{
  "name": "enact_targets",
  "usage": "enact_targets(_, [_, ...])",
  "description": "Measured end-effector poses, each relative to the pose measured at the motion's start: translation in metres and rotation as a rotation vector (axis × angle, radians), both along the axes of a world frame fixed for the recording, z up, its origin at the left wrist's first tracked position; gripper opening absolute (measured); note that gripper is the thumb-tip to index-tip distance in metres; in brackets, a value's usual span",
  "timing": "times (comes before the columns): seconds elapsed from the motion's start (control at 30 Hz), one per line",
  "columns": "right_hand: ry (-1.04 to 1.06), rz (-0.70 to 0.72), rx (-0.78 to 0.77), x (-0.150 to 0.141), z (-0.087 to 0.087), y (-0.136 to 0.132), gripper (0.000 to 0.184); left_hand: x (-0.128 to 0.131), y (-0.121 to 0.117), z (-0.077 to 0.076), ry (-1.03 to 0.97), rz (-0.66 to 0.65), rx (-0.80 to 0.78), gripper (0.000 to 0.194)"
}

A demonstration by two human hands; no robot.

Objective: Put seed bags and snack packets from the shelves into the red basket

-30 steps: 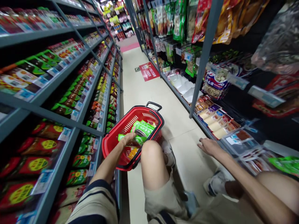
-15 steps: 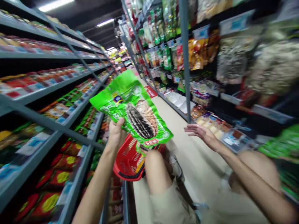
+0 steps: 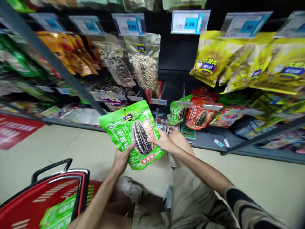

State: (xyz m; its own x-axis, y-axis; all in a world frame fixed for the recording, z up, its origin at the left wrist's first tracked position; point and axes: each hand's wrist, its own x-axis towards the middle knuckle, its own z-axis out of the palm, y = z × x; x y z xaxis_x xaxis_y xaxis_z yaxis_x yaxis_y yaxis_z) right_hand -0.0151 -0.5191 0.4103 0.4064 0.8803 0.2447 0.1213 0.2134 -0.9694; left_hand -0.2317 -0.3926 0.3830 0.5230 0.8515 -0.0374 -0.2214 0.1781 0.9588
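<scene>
While both bare hands gripped it from opposite sides, a glossy bright-green plastic bag printed with a big striped sunflower seed (image 3: 132, 135) hung tilted above the pale tiled floor (image 3: 78, 146). The left hand (image 3: 122, 159) grasped its lower left edge, thumb flat on the front; the right hand (image 3: 164, 141) pinched its right edge, thumb reaching onto the printed seed. The remaining fingers were mostly hidden, so how they were bent I could not tell.

At the lower left stood a red plastic shopping basket with a black rim and handle (image 3: 23, 206), holding another shiny green packet (image 3: 59, 213). Beyond the hands ran a low grey metal shelf (image 3: 209, 148). Over it were a red-orange seed bag (image 3: 201, 113) beside a smaller-looking green one (image 3: 177, 113), and, higher up, hanging yellow plastic bags (image 3: 209, 60) under price labels (image 3: 189, 22).
</scene>
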Motion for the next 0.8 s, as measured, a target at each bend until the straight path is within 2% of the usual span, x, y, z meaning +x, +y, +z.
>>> enact_targets(0.23, [0.139, -0.137, -0.042, 0.001, -0.005, -0.013, 0.072, 0.028, 0.018, 0.007, 0.025, -0.151, -0.021, 0.082])
enact_targets(0.33, [0.212, -0.234, -0.062, -0.003, -0.005, -0.025, 0.065, 0.041, 0.016, 0.015, 0.018, -0.241, -0.039, 0.076])
enact_targets(0.47, [0.146, -0.367, -0.076, 0.005, -0.011, -0.037, 0.06, 0.058, 0.009, 0.023, -0.02, -0.378, -0.02, 0.069])
enact_targets(0.63, [0.052, -0.329, -0.034, 0.039, -0.02, -0.04, 0.06, 0.077, 0.003, 0.02, -0.011, -0.388, -0.007, 0.065])
enact_targets(0.8, [0.045, -0.383, -0.018, 0.061, -0.021, -0.063, 0.063, 0.098, -0.015, 0.016, -0.073, -0.385, 0.007, 0.083])
